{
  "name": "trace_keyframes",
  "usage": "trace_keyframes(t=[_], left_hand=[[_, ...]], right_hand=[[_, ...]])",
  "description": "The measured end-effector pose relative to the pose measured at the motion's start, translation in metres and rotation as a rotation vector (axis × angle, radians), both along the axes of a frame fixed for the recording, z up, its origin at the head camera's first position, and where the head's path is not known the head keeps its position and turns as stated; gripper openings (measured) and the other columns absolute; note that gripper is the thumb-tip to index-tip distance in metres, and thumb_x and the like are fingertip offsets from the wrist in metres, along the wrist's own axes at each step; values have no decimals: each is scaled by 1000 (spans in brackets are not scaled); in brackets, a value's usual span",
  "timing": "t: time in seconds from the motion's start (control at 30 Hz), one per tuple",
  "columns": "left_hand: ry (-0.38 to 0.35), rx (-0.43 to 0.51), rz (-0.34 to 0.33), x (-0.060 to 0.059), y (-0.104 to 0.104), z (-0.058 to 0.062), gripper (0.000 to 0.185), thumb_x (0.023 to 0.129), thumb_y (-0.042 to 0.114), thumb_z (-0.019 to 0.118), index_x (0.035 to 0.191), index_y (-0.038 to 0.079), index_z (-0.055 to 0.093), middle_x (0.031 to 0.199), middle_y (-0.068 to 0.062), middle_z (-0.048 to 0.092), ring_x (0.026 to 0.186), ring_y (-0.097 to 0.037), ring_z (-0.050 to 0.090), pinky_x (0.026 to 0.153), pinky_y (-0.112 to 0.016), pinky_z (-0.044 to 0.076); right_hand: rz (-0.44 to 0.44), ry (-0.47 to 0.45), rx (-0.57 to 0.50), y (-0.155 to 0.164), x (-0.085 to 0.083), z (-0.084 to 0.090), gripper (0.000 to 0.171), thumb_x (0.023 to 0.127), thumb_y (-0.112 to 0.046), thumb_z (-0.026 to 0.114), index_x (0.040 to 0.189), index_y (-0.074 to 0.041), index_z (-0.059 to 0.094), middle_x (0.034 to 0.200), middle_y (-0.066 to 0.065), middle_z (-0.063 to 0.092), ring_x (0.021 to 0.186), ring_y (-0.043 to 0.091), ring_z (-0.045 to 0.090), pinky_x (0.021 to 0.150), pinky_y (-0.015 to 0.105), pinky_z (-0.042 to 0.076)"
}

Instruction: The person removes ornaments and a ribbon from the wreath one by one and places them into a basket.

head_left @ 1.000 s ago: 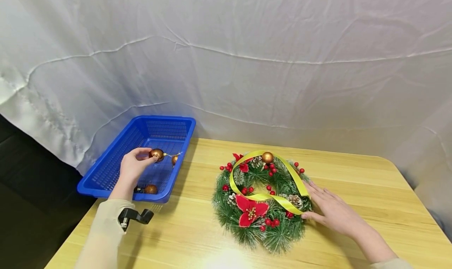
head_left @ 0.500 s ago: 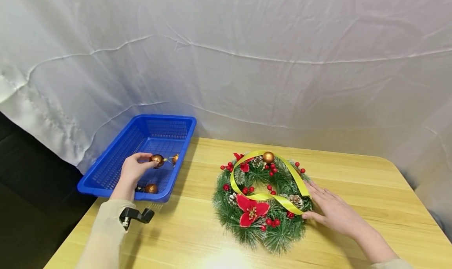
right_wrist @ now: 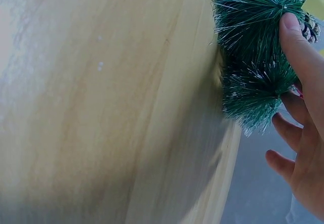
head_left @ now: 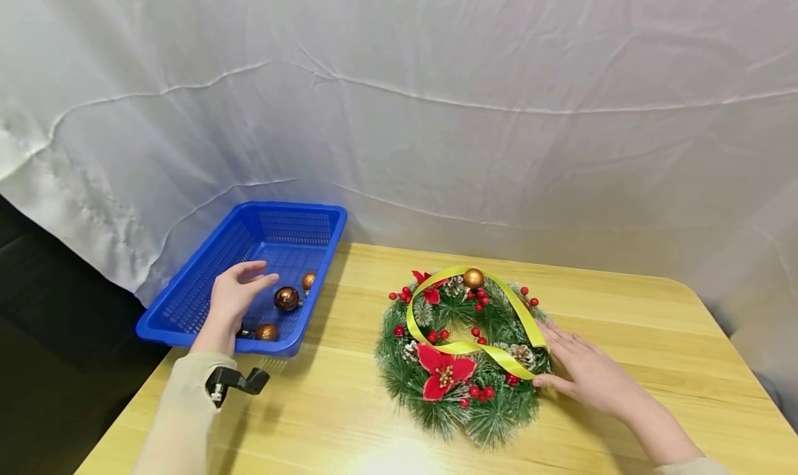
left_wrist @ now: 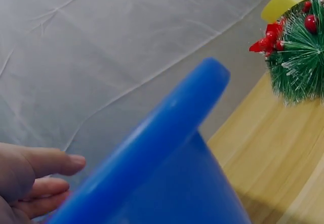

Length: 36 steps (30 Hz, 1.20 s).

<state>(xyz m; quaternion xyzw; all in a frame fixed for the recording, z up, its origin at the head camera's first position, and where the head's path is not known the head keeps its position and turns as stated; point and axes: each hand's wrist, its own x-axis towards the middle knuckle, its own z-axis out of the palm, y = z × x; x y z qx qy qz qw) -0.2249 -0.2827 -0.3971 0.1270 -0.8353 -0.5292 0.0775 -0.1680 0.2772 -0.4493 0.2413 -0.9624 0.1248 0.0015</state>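
My left hand (head_left: 233, 295) hovers over the blue plastic basket (head_left: 324, 260), thumb and fingers apart with nothing between them. Just right of its fingertips a shiny brown bauble (head_left: 286, 298) lies in the basket. Beside that is a smaller gold bauble (head_left: 308, 280), and a glittery copper bauble (head_left: 266, 332) sits nearer the front wall. The left wrist view shows the fingers (left_wrist: 55, 162) behind the basket rim. On the table, my right hand (head_left: 589, 371) touches the right edge of a green wreath (head_left: 492, 419), its fingers extended; the thumb (right_wrist: 296, 39) lies against the needles.
A yellow ribbon (head_left: 411, 316) loops over the wreath, which carries red berries, pinecones, a red poinsettia (head_left: 444, 372) and a gold bauble (head_left: 473, 278) at its far side. Behind the wooden table (head_left: 337, 406) hangs a pale grey cloth (head_left: 436, 149).
My left hand has let go of the shiny brown bauble, which now rests lower in the basket, and its fingers have spread. The right hand and wreath stay put.
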Motion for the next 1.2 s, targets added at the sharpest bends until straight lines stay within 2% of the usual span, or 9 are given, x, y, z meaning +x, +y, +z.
trace_keyframes(t=[0.27,0.43,0.53,0.77,0.9,1.1,1.2], left_hand=[[105,-16,-56,4,21,13,56,86,29,73,132,2,54,131,-17,55,118,-29,52,95,-38,44],[163,33,-123,0,43,23,53,85,25,74,129,2,56,128,-17,57,115,-28,54,85,-22,47],[195,60,-147,-4,56,26,51,84,22,75,127,1,58,125,-17,58,113,-28,55,82,-18,47],[247,100,-160,-15,87,22,42,83,13,76,120,-1,62,116,-15,63,104,-22,58,83,-19,49],[278,139,-168,-20,103,19,38,82,9,75,117,-2,64,113,-16,64,103,-26,58,86,-21,48],[266,173,-207,-25,130,18,36,81,5,76,114,-1,65,112,-16,65,104,-29,60,91,-32,49],[262,175,-230,-27,143,17,35,80,6,76,113,1,65,110,-15,65,101,-26,61,90,-34,50]], right_hand=[[-6,-1,0,1,0,-1,87,90,-59,50,153,-9,17,153,16,24,134,44,30,113,30,-2],[-6,4,0,1,0,-2,87,89,-59,50,153,-9,18,153,16,25,134,44,30,111,26,-4],[-3,13,6,1,-1,-2,87,90,-59,50,152,-8,19,153,17,25,134,44,30,110,25,-4],[-2,3,4,0,-1,-3,87,89,-60,50,151,-5,23,152,17,26,134,43,30,112,30,-1],[0,0,1,0,-1,-3,87,89,-60,50,151,-6,23,153,16,26,135,42,29,113,33,1],[-3,4,-6,0,0,-3,87,89,-59,50,152,-8,21,153,16,25,135,42,29,111,26,-3],[-7,0,-5,0,0,-3,87,89,-60,50,152,-8,20,153,16,25,135,42,29,112,29,-1]])
